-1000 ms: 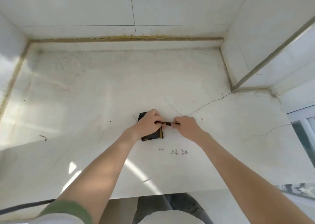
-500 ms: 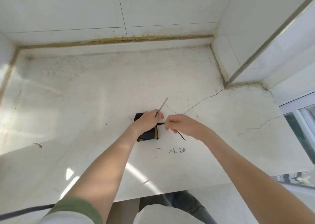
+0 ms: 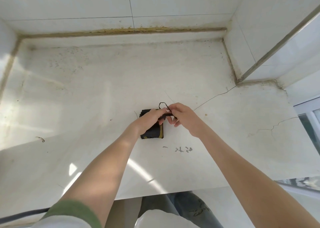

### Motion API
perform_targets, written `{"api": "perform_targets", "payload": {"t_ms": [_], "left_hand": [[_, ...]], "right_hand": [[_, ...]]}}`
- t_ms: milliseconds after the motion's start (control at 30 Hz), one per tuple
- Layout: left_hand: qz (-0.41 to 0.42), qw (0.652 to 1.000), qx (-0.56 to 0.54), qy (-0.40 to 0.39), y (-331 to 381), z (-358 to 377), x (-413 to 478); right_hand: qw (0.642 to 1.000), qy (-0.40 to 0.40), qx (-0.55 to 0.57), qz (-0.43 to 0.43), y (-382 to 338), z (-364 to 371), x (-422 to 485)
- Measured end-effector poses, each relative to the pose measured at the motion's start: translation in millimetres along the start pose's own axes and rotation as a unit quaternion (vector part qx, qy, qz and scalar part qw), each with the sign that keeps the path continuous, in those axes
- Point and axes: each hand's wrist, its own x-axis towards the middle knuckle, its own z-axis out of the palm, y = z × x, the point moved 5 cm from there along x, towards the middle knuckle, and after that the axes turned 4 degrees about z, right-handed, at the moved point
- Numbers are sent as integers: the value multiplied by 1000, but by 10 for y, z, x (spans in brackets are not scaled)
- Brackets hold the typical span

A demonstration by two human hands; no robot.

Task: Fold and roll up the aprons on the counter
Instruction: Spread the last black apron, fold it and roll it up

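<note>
Apron (image 3: pixel 152 132) sat near the middle of the counter (image 3: pixel 86 97), a small dark roll with a yellow-green edge, so I judged the folding and rolling done and only the tying in hand. At far left a dark cable (image 3: pixel 20 214) ran along the near edge beside a green sleeve (image 3: pixel 72 212). A small curled mark (image 3: pixel 40 138) lay on the stone, well apart from the work.

The left hand (image 3: pixel 149 119) rested on top of the roll and pressed it down, its fingers curled round the tie (image 3: pixel 166 114) where it crossed the bundle. From there the tie rose in a thin loop just beyond the knuckles. The right hand (image 3: pixel 183 116), close against the left, pinched another part of the tie between thumb and forefinger, with its other fingers loosely bent (how the ends crossed under the fingers I could not tell). Further right a crack (image 3: pixel 213 97) ran toward the wall corner, and a window (image 3: pixel 310 123) showed at the edge.

The likeliest trouble was the loop slipping free, since the cord was thin and both grips were fingertip pinches. If the left hand lifted before the knot was drawn tight, the roll would probably spring open. A hard pull from the right might also drag the light bundle sideways or cinch it crooked.
</note>
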Motion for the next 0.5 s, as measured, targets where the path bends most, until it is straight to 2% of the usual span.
{"api": "perform_targets", "payload": {"t_ms": [67,200,333,400,500], "left_hand": [[-3,1000,-17,12,-45,-15,16],[21,994,-92,58,-89,-15,-5],[21,959,-263,98,-172,-63,-23],[26,956,-277,88,-155,-62,-25],[21,951,-299,72,-144,-61,-29]], "right_hand": [[1000,-26,-7,-3,63,51,-17],[1000,16,-6,-6,125,20,-10],[995,-76,68,-18,186,130,-79],[989,-107,98,-18,208,200,-98],[993,-99,65,-17,181,274,-64]]}}
